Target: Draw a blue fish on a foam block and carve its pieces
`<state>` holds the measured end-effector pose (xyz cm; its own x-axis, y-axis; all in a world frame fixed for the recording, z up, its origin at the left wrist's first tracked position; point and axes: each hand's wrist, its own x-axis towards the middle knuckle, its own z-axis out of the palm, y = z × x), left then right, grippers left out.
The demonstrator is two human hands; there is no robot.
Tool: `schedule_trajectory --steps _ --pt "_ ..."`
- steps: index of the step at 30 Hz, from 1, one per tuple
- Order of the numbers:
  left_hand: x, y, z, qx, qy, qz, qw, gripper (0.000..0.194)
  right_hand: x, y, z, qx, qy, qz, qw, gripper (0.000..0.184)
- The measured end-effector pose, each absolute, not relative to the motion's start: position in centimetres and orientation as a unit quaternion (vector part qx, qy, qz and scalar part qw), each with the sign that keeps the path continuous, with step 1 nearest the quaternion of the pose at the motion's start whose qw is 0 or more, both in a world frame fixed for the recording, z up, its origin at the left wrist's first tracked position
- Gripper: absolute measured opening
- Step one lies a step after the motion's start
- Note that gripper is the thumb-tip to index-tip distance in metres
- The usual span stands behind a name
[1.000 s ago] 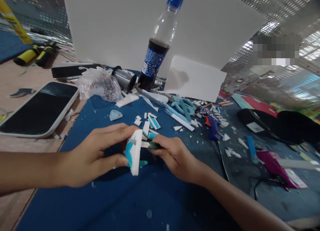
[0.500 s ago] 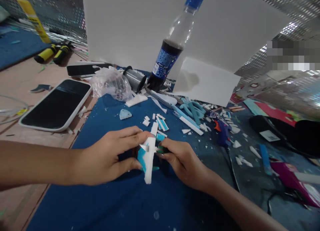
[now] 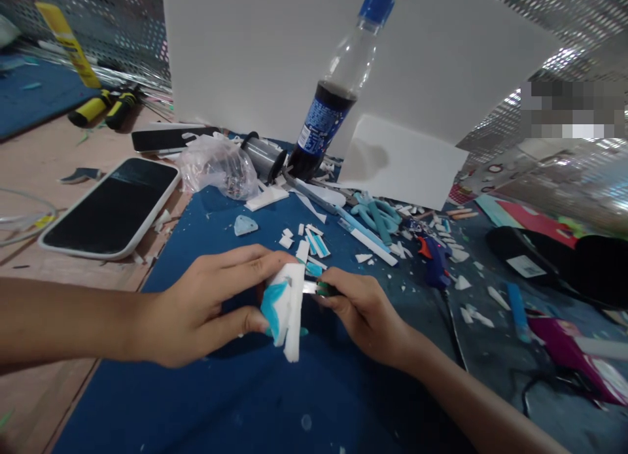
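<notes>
My left hand (image 3: 216, 303) is closed on a white foam piece (image 3: 295, 313) with bright blue patches, thumb and fingers pressing on its left side. From the right, my right hand (image 3: 366, 313) grips a small craft knife (image 3: 310, 288) by its dark green handle. Its metal blade meets the right side of the foam; whether the tip is inside cannot be made out. Just beyond the hands lie small white and blue foam scraps (image 3: 318, 241) on a blue mat (image 3: 206, 408).
A cola bottle (image 3: 326, 114) stands before a white board (image 3: 265, 48). Scissors (image 3: 377, 212), a glue gun (image 3: 436, 264) with a cord and a magenta tool (image 3: 564, 352) lie rightward. On the left are a phone (image 3: 112, 209), a plastic bag (image 3: 218, 166) and a spool (image 3: 265, 156).
The blade tip that poked out of the foam's left face no longer shows there. My right hand has drawn slightly right, baring more blade, and the foam has turned a little.
</notes>
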<state>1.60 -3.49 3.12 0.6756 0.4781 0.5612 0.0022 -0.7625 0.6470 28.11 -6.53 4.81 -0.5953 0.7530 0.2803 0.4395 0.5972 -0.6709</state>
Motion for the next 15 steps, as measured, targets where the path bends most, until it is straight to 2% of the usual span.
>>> schedule_trajectory --steps 4,8,12,15 --pt "1.73 -3.53 2.94 0.857 0.146 0.377 0.32 0.035 28.2 -6.43 4.72 -0.355 -0.847 0.279 0.281 0.022" --pt "1.75 -3.68 2.67 0.862 0.152 0.358 0.324 0.04 27.66 -6.52 4.73 -0.36 -0.842 0.285 0.282 0.02" --pt "1.7 -3.75 2.67 0.875 0.171 0.321 0.319 0.028 27.31 -6.54 4.63 -0.371 -0.834 0.295 0.285 0.019" --pt "1.62 -3.7 2.77 0.872 0.165 0.326 0.326 0.033 27.39 -6.54 4.63 -0.373 -0.83 0.303 0.284 0.02"
